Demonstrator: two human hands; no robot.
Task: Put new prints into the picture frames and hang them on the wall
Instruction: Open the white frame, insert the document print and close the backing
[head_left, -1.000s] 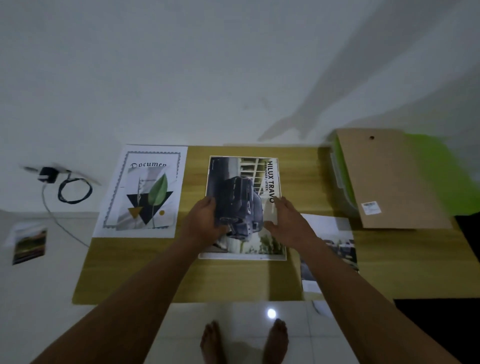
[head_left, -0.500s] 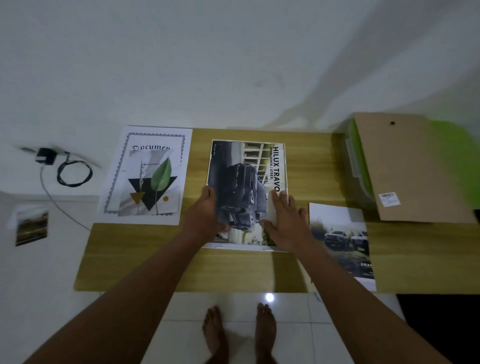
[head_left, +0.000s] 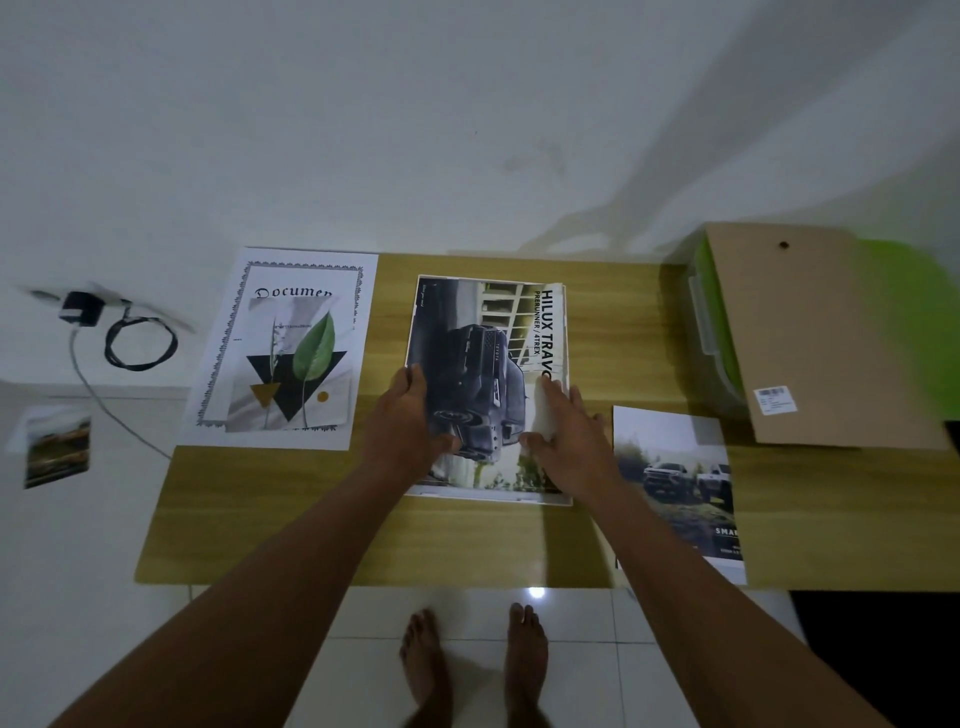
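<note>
A dark truck print headed HILUX TRAVO lies in a white picture frame in the middle of the wooden table. My left hand rests on the print's left edge, thumb laid across the picture. My right hand lies flat on its right side, fingers straight. A second truck print lies to the right, at the table's front edge. A brown backing board leans over a green box at the far right.
A certificate sheet with a leaf print on it lies at the table's left end, overhanging it. A black charger and cable and a small photo lie on the floor at left. A green lidded box sits at right.
The view has tilted and shifted. Both hands stay on the truck print; my right hand has slid a little toward the print's right edge.
</note>
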